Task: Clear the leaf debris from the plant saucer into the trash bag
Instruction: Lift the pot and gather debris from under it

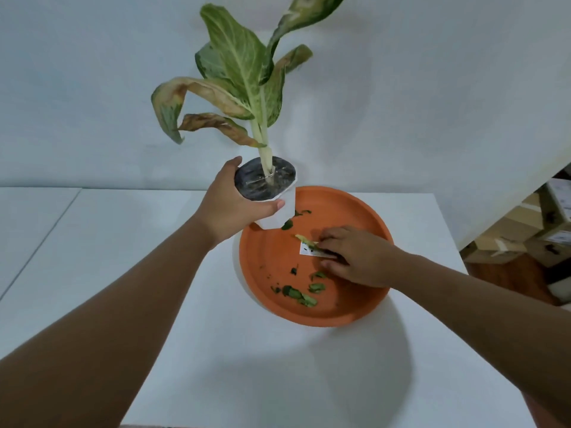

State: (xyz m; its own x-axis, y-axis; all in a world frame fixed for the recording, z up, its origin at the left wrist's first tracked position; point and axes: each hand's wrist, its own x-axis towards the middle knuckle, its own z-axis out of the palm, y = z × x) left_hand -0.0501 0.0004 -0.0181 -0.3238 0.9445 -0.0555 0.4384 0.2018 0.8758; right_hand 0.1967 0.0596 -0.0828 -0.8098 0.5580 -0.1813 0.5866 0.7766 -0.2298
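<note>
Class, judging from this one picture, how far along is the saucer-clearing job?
Done: the left hand has the white plant pot lifted off the orange saucer. In hand: the right hand is gathering scraps at the saucer's centre. Left: green leaf pieces lie near its front rim, and no trash bag is in view.

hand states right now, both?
Left hand: closed around the white plant pot, holding it tilted over the saucer rim.
Right hand: down in the saucer, fingers pinching a leaf scrap by the white label.
</note>
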